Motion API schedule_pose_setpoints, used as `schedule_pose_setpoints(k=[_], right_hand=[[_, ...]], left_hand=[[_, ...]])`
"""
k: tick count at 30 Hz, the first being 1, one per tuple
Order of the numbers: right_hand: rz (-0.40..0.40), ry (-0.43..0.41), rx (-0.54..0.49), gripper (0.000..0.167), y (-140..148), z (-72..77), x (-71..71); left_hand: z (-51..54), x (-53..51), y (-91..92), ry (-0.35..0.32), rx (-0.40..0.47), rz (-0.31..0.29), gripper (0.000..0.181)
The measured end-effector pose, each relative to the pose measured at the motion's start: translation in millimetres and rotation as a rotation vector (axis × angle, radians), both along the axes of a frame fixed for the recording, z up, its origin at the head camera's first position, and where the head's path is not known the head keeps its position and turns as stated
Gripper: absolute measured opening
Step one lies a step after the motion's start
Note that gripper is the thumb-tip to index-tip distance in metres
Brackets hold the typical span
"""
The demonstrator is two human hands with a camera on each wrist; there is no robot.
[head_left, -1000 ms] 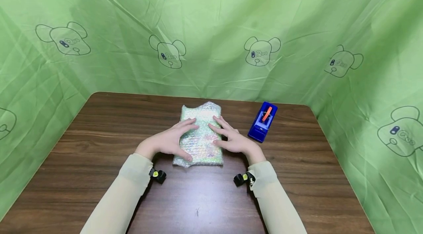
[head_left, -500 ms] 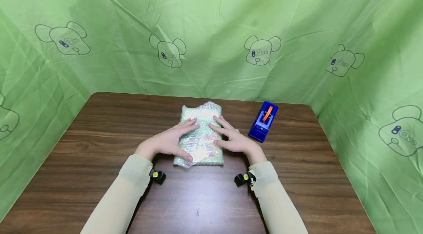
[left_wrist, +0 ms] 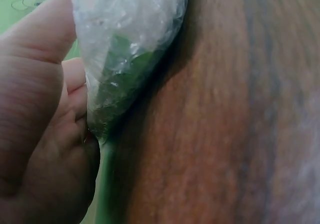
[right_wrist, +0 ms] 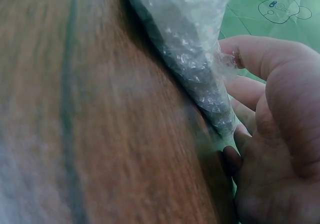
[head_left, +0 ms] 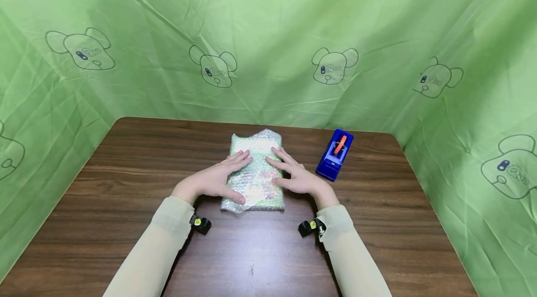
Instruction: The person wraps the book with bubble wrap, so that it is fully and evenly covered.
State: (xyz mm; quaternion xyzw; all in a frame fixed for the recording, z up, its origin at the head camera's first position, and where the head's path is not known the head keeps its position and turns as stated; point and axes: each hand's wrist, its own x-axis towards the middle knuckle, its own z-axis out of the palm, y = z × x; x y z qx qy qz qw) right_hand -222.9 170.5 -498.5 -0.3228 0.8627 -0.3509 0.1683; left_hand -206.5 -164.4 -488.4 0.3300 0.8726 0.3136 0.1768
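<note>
A flat, rectangular package in bubble wrap (head_left: 257,183) lies on the table, with loose wrap sticking out at its far end. My left hand (head_left: 216,179) rests on its left side, fingers and thumb spread over the top. On the opposite side, my right hand (head_left: 299,178) touches the right edge with fingers spread. The left wrist view has the thumb and palm of the left hand (left_wrist: 35,129) beside the crinkled wrap (left_wrist: 132,29). In the right wrist view, fingers of the right hand (right_wrist: 285,119) lie along the package's other edge (right_wrist: 187,44). What is inside is unclear.
A blue tape dispenser (head_left: 331,166) with an orange wheel-like part stands to the right of the package, near the far edge of the dark wooden table (head_left: 138,162). Green cloth (head_left: 268,31) printed with mouse-like heads hangs behind and at both sides.
</note>
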Motion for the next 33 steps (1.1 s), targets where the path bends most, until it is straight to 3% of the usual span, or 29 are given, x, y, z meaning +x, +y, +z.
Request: schedule_pose_setpoints(k=[15, 27, 33], right_hand=[[-0.020, 0.035, -0.025, 0.071, -4, 5.2, 1.4], [-0.127, 0.056, -0.006, 0.067, -6, 35.7, 17.5], [-0.215, 0.083, -0.090, 0.057, 6, 52.2, 28.6]], left_hand=[[2.9, -0.2, 1.1, -0.006, -0.012, 0.000, 0.117], [2.1, 1.1, 2.4, 0.006, -0.012, 0.001, 0.119], [2.5, 0.5, 3.0, 0.007, -0.009, 0.007, 0.119]])
